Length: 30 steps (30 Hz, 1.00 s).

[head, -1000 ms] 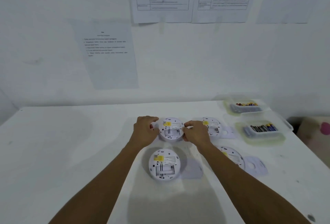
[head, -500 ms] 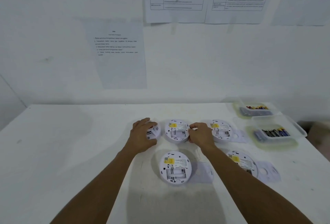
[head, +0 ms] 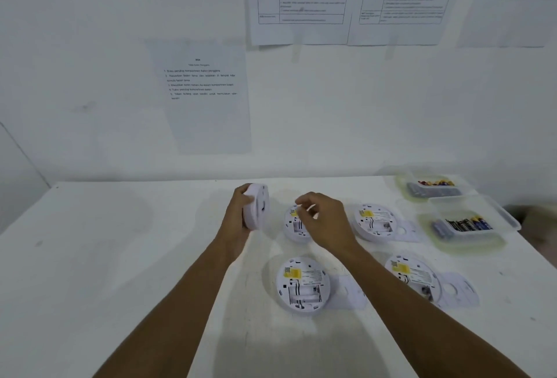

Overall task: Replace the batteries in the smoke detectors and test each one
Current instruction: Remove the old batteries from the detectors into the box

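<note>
Toward the far edge of the white bench (head: 120,257), four round white plastic smoke detectors lie back-up with their battery bays open and apparently empty: one near the bench middle (head: 302,284), one partly behind the right hand (head: 294,224), one beside it toward the right edge (head: 373,221), and one under the right forearm (head: 414,278). Flat white cover plates (head: 458,288) lie just beside several of them. At the far right corner stand two clear plastic tubs, the farther one (head: 434,188) holding mixed cells and the nearer one (head: 464,225) holding dark and blue batteries.

Judged status: old cells appear removed from the four open units; fitting new cells, closing the covers and testing remain to be done.

A fifth white detector (head: 256,207) is raised off the bench on edge. The left hand (head: 238,221) clasps it, fingers wrapped over its rim, forearm extended from the near edge. The right hand (head: 325,221) hovers just beside it above the second unit, fingers loosely curled; motion blur prevents confirming whether it holds anything.
</note>
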Each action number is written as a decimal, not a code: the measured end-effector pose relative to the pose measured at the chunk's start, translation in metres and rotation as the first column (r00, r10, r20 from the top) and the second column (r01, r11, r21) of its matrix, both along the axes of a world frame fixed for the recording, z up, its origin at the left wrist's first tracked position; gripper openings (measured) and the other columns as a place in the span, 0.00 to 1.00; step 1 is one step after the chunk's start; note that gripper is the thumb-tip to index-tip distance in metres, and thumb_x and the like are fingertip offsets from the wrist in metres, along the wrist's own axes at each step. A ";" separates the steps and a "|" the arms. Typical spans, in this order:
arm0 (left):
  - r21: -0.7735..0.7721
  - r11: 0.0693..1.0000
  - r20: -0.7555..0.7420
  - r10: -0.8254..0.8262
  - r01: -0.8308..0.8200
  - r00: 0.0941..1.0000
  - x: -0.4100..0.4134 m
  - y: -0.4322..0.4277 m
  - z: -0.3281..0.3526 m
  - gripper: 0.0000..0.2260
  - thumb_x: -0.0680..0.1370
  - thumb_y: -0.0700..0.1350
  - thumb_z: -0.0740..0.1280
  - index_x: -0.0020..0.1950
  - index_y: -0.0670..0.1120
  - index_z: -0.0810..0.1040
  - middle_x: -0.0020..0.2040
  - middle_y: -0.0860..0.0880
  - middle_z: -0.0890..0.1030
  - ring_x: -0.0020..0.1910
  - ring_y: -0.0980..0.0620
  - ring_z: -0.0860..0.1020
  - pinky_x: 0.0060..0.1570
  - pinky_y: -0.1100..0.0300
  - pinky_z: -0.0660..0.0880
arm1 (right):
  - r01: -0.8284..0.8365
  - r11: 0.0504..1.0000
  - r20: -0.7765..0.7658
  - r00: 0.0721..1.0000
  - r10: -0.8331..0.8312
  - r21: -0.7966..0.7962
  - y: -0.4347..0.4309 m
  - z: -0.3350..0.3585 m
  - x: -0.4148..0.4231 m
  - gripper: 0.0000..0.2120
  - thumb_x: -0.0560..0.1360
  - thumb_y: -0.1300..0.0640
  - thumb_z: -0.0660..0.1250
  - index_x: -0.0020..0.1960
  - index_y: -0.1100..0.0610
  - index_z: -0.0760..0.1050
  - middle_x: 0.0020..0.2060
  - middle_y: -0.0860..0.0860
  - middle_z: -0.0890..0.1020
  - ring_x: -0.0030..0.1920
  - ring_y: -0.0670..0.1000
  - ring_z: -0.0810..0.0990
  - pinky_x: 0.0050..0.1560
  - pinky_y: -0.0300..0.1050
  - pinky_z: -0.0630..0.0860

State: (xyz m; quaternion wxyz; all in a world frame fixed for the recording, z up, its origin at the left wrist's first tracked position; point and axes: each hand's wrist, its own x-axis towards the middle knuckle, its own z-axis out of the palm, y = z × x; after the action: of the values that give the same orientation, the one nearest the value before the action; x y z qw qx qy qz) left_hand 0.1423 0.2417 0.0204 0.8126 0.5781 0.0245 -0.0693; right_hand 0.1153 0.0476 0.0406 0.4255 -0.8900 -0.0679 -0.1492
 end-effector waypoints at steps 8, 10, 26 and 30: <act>-0.431 0.898 -0.140 -0.168 0.093 0.976 -0.020 -0.018 0.022 0.23 0.80 0.57 0.54 0.59 0.42 0.80 0.54 0.40 0.83 0.49 0.43 0.83 0.54 0.49 0.76 | -0.046 0.992 0.039 0.998 0.041 0.114 0.043 0.011 -0.011 0.18 0.69 0.50 0.73 0.58 0.53 0.80 0.54 0.46 0.80 0.51 0.45 0.79 0.52 0.42 0.77; -0.435 0.895 -0.142 -0.174 0.096 0.975 -0.021 -0.018 0.020 0.24 0.81 0.58 0.53 0.58 0.42 0.80 0.51 0.41 0.85 0.46 0.45 0.85 0.48 0.52 0.80 | -0.016 0.995 0.044 0.999 0.012 0.098 0.048 0.011 -0.014 0.20 0.69 0.49 0.75 0.59 0.52 0.79 0.56 0.47 0.80 0.54 0.46 0.78 0.55 0.44 0.78; -0.377 0.926 -0.154 -0.098 0.034 0.983 -0.018 -0.003 0.012 0.24 0.82 0.60 0.53 0.60 0.45 0.80 0.50 0.42 0.85 0.46 0.46 0.85 0.44 0.54 0.81 | -0.046 0.995 0.035 0.998 0.049 -0.090 0.067 0.017 -0.021 0.27 0.69 0.46 0.73 0.65 0.53 0.71 0.59 0.49 0.78 0.57 0.50 0.76 0.57 0.48 0.76; -0.349 0.936 -0.181 -0.112 0.043 0.977 -0.015 0.008 0.009 0.25 0.82 0.61 0.52 0.63 0.45 0.78 0.55 0.42 0.83 0.53 0.45 0.82 0.50 0.51 0.80 | -0.096 0.982 0.006 0.995 0.098 -0.163 0.068 0.022 -0.014 0.22 0.69 0.47 0.72 0.60 0.54 0.76 0.53 0.49 0.83 0.52 0.51 0.81 0.55 0.51 0.78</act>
State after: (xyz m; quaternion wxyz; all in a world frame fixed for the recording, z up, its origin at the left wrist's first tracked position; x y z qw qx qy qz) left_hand 0.1272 0.2498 0.0293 0.8911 0.4183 0.0698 -0.1615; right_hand 0.1016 0.1161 0.0622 0.3577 -0.9163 -0.1262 -0.1287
